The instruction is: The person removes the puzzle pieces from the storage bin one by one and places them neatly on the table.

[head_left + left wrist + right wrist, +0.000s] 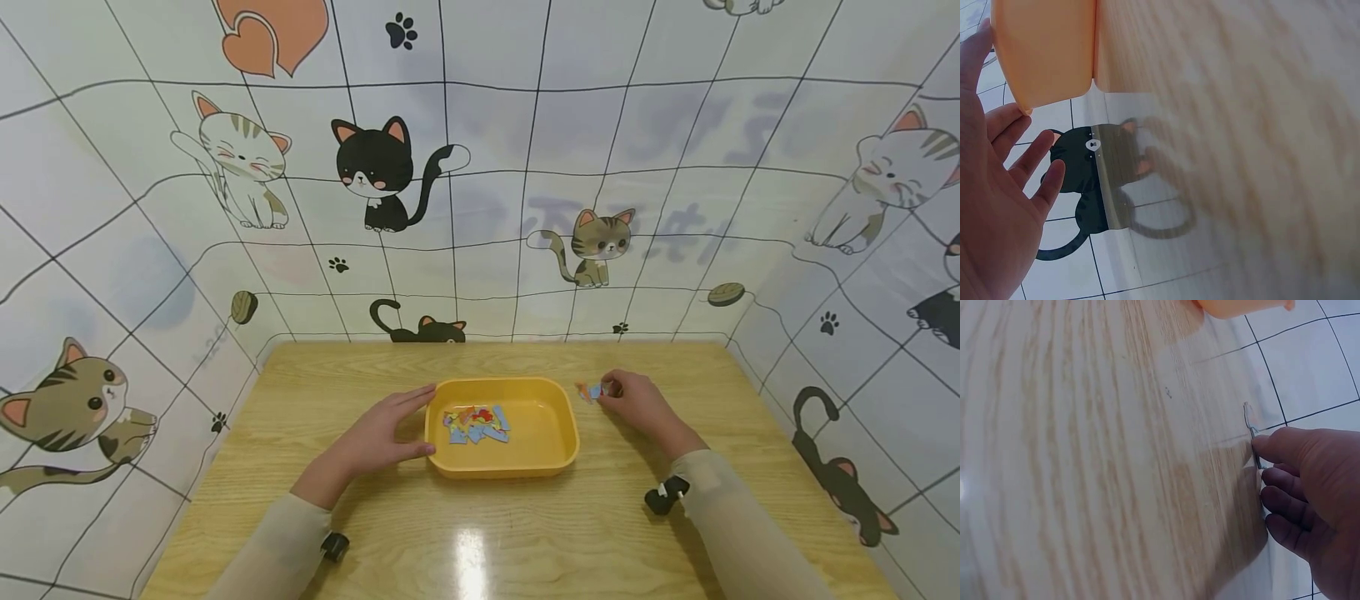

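Note:
A yellow plastic tray (pixel 536 471) stands on the table, with several small, flat colourful pieces (pixel 477 433) lying in its left half. My left hand (pixel 380 433) is at the tray's left side, fingers and thumb extended and spread; fingertips touch the rim in the left wrist view, where the tray wall (pixel 1047 50) shows. Just right of the tray, my right hand (pixel 637 404) pinches a thin, flat colourful piece (pixel 596 391) between thumb and fingers, low at the tabletop. Seen edge-on in the right wrist view, the piece (pixel 1250 419) sticks out past the thumb; exactly what it is cannot be told.
The wooden table (pixel 360 533) meets a white gridded wall covering (pixel 487 208) printed with cartoon cats at the back and both sides. Black wrist devices (pixel 666 495) are strapped over the beige sleeves.

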A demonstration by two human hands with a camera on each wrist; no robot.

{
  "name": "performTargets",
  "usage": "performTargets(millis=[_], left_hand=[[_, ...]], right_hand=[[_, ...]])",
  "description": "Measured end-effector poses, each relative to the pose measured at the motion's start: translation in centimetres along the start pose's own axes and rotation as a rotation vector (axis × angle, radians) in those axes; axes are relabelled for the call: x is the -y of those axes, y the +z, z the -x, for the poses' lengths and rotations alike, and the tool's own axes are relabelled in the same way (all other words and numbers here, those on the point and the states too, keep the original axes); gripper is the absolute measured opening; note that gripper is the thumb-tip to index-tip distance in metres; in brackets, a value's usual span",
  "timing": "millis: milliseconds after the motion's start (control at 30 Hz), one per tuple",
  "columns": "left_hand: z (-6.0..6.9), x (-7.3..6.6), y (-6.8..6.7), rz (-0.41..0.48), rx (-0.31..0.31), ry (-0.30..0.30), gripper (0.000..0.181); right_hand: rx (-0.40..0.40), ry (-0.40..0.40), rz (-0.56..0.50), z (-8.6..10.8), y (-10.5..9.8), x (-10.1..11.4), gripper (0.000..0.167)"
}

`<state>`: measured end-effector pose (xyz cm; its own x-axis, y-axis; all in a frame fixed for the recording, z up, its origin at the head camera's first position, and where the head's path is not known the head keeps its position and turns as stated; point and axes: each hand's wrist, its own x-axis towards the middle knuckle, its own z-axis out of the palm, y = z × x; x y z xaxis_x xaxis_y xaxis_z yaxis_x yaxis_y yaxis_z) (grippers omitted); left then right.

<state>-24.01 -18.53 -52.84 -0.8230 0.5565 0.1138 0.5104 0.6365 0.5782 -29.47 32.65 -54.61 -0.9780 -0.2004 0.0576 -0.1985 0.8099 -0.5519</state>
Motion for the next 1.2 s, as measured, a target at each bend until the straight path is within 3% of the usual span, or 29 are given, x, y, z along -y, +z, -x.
performTargets(millis=[567,900,1200], left_hand=[[0.1,0.3,0.3,-0.009,-0.001,-0.012,0.094],[0.0,0.3,0.1,-0.013,0.002,-0.023,0.095],[0.1,-0.2,0.1,0.014,0.006,-0.020,0.094]], right_hand=[[-0.038,-0.005,-0.036,0.5,-0.1,0.8,0.033],[-0.163,-0.168,-0.122,1.5,-1.0,6.6,0.027],[-0.057,-0.310,-0.053,1.7,0.4,10.7,0.036]])
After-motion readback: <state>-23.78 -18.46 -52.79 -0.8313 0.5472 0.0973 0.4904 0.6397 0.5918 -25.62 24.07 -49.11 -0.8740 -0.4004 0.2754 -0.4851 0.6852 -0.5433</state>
